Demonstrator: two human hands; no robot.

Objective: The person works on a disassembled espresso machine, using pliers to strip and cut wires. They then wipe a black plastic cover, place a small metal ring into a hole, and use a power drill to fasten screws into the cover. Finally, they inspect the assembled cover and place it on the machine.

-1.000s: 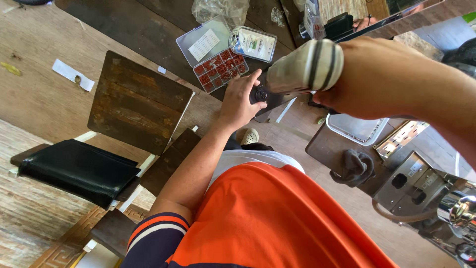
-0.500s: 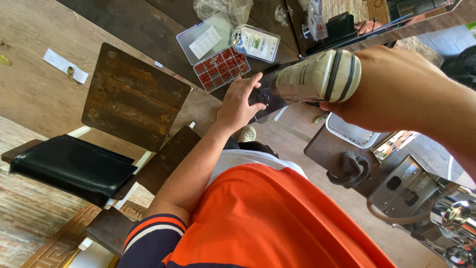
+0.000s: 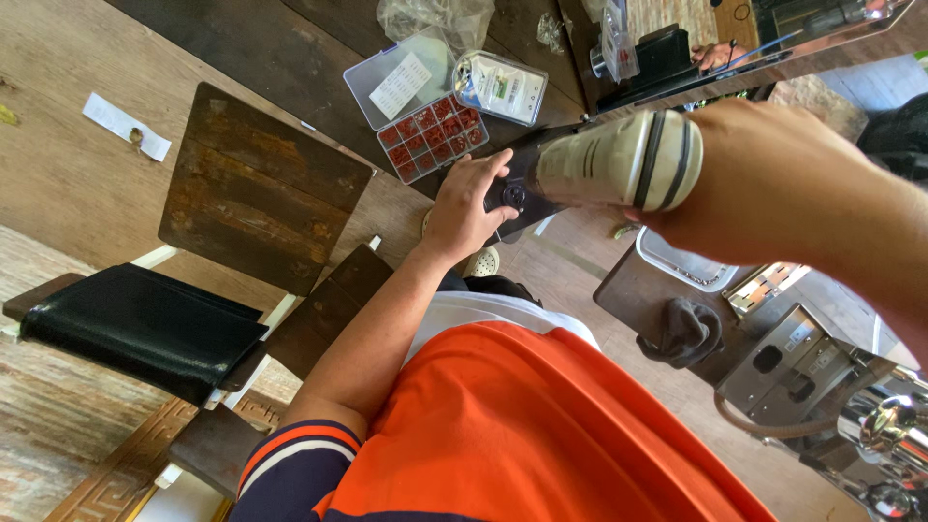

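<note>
An orange shirt, a cream tool handle with dark bands, red-filled clear box.

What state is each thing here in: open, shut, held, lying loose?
Tool: held in right hand, lying across.
Left hand: fingers spread on the tool's dark end.
Parts box: lid open, red pieces in compartments.
Clear packet: lying flat, shut.
Black cushion: lying on bench.
Grey cloth: crumpled.

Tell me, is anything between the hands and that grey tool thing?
No. The right hand is wrapped around the grey tool, and the left hand touches its dark front end. Nothing sits between them. The parts box of small red pieces lies beside the left hand.
</note>
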